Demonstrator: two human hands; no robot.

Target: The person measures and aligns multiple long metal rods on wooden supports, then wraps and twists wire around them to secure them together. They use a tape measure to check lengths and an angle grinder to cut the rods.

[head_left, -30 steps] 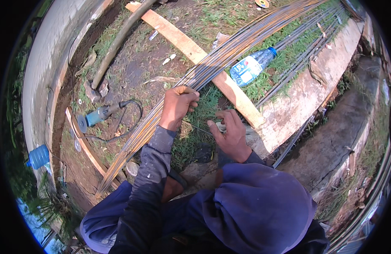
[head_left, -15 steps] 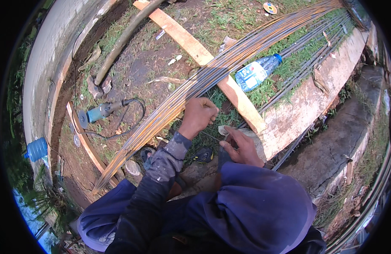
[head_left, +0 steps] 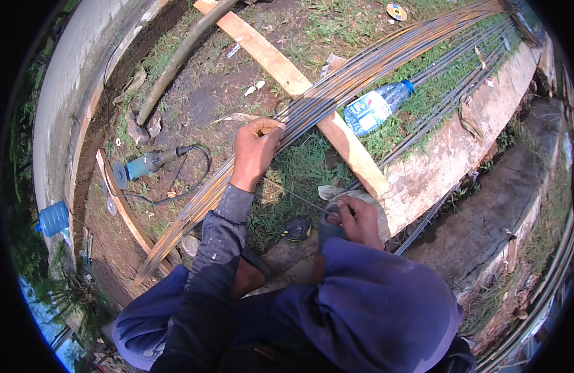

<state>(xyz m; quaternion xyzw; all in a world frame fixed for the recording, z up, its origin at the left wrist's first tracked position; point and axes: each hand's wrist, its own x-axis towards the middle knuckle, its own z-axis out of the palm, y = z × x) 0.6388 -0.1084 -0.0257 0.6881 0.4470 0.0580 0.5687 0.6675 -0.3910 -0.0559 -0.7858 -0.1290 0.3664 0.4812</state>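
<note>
My left hand (head_left: 257,152) is closed, thumb and fingers bent together at the near edge of a long bundle of thin steel rods (head_left: 324,102), some rusty orange, some grey. Whether its fingertips grip a rod or something smaller is hidden. My right hand (head_left: 360,221), above my right knee, pinches the end of a single thin metal rod (head_left: 302,200). That rod slants up and left towards my left wrist. Below it, a black and yellow tape measure (head_left: 296,228) lies on the ground between my feet.
An angle grinder (head_left: 147,165) with a cord lies on the soil at left. A wooden plank (head_left: 349,146) crosses under the bundle beside a plastic bottle (head_left: 377,109). A wide board (head_left: 467,133) and concrete edge (head_left: 486,186) run along the right; a pole (head_left: 178,59) lies at upper left.
My left hand has moved left and up to the bundle's edge. My right hand's fingers have closed more tightly around the rod end, and more of the rod shows between the hands.
</note>
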